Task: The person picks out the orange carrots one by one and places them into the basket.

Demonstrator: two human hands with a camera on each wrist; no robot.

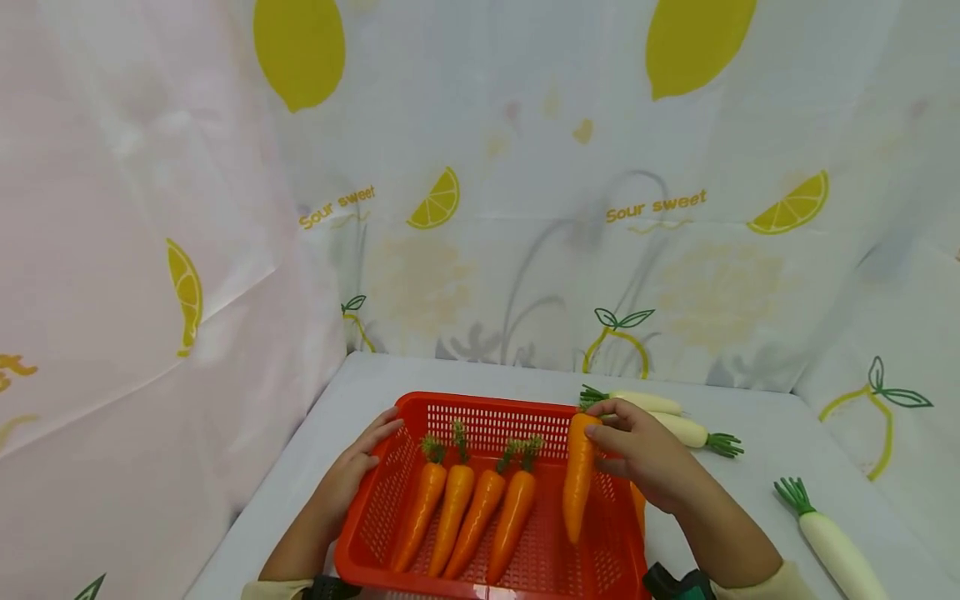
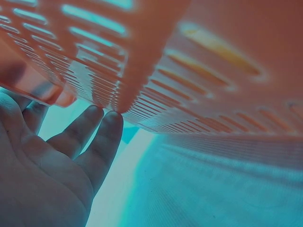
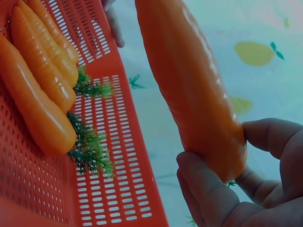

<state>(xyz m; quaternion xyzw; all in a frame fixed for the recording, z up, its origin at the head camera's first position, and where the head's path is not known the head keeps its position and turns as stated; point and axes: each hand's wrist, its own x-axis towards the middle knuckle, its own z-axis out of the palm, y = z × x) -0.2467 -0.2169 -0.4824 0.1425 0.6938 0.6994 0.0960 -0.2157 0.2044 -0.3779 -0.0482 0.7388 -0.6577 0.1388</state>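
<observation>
My right hand (image 1: pixel 648 458) pinches a carrot (image 1: pixel 578 479) by its thick top end, above the right side of a red basket (image 1: pixel 480 402). The carrot's tip points down toward the basket floor. In the right wrist view, thumb and fingers (image 3: pixel 208 194) close around that top end. My left hand (image 1: pixel 356 471) rests at the basket's left rim; two straight fingertips (image 2: pixel 110 125) show against the perforated wall in the left wrist view. Several carrots (image 1: pixel 468 517) lie side by side in the basket, green tops toward the back.
Behind and right of the basket lie two white radishes (image 1: pixel 648 403), partly covered by my right hand. Another white radish (image 1: pixel 840 550) is at the front right. An orange piece (image 1: pixel 638 504) shows beyond the basket's right wall. Lemon-print cloth (image 1: pixel 480 167) surrounds the white table (image 1: pixel 720 492).
</observation>
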